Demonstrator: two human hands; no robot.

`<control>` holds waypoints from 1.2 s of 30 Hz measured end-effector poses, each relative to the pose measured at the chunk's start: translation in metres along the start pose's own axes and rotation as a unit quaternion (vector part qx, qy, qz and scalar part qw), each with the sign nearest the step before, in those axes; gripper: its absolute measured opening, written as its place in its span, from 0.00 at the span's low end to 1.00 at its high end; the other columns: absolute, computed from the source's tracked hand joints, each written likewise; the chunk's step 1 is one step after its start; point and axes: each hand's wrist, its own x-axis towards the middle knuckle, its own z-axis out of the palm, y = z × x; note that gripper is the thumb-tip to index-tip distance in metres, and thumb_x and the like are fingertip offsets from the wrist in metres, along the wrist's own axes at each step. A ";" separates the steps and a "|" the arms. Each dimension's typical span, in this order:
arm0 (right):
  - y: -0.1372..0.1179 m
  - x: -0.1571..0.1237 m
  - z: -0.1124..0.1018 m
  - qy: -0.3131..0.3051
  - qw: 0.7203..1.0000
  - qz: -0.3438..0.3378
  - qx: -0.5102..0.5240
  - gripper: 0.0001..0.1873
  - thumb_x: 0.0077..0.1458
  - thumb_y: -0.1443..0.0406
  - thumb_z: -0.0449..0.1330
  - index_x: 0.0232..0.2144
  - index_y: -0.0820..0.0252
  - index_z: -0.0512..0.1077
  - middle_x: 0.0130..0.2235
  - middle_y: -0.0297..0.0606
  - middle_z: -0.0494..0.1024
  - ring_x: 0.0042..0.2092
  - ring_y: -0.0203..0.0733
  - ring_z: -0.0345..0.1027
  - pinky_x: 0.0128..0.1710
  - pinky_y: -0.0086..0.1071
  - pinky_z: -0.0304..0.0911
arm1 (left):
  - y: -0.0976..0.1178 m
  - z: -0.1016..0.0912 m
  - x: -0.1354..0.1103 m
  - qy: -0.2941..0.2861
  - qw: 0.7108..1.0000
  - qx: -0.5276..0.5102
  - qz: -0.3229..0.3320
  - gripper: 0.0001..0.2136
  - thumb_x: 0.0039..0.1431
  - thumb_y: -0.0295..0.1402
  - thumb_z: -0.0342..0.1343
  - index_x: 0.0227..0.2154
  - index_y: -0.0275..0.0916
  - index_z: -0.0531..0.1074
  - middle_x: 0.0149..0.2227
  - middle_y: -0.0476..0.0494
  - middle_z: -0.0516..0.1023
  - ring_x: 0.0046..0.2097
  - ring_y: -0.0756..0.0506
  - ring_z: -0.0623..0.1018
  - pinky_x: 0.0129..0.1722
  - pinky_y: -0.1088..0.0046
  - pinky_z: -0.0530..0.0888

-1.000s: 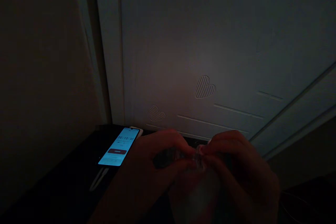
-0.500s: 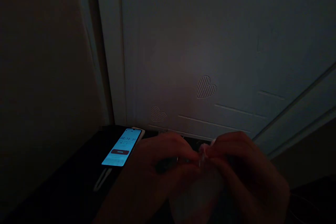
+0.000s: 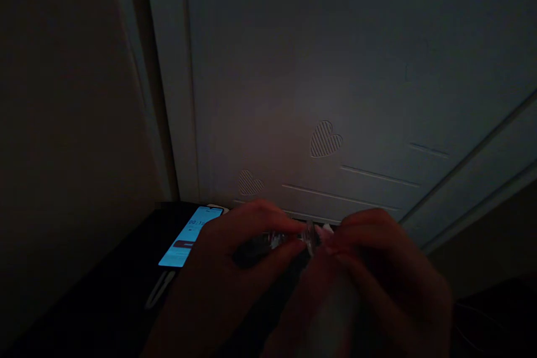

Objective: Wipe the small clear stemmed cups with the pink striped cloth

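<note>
The picture is very dark. My left hand (image 3: 235,263) is closed, thumb and fingertips pinching a small clear piece (image 3: 310,239) with a round, shiny rim at its right end. Its exact kind I cannot make out. My right hand (image 3: 394,274) pinches a pink-and-white cloth (image 3: 325,296), with a bunched bit at the fingertips against or very close to the clear rim. The rest of the cloth hangs below, between both hands. Part of the clear piece is hidden inside my left hand.
A lit phone (image 3: 174,254) showing a timer lies on the dark surface (image 3: 109,296), partly behind my left hand. In front of it is a white looped strip (image 3: 159,290). A pale panel (image 3: 272,78) with carved hearts rises behind, beside a wall (image 3: 71,123).
The rimmed end of the clear piece has come into view between my fingertips. The hanging cloth has swung left, and my left hand now covers more of the phone.
</note>
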 end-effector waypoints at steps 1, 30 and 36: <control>0.000 -0.001 0.001 0.007 1.000 -0.005 -0.002 0.08 0.59 0.72 0.60 0.37 0.53 0.74 0.36 0.28 0.74 0.38 0.29 0.70 0.36 0.20 0.66 | -0.001 0.000 -0.001 0.002 1.000 0.006 0.005 0.06 0.54 0.28 0.64 0.30 0.49 0.81 0.31 0.58 0.82 0.34 0.51 0.81 0.35 0.79 0.72; -0.006 -0.001 0.005 0.015 0.999 -0.025 0.035 0.15 0.56 0.76 0.61 0.39 0.51 0.78 0.39 0.31 0.77 0.41 0.35 0.73 0.38 0.25 0.70 | 0.007 0.008 -0.004 0.049 0.971 -0.222 -0.075 0.22 0.45 0.25 0.69 0.40 0.54 0.70 0.25 0.65 0.79 0.26 0.55 0.77 0.29 0.85 0.73; -0.011 -0.001 0.009 0.035 0.998 -0.013 0.044 0.15 0.57 0.75 0.60 0.39 0.50 0.79 0.38 0.33 0.77 0.39 0.37 0.73 0.34 0.26 0.71 | 0.015 0.009 0.006 0.060 0.979 -0.171 -0.094 0.13 0.44 0.31 0.69 0.34 0.45 0.75 0.25 0.54 0.80 0.31 0.45 0.82 0.30 0.73 0.78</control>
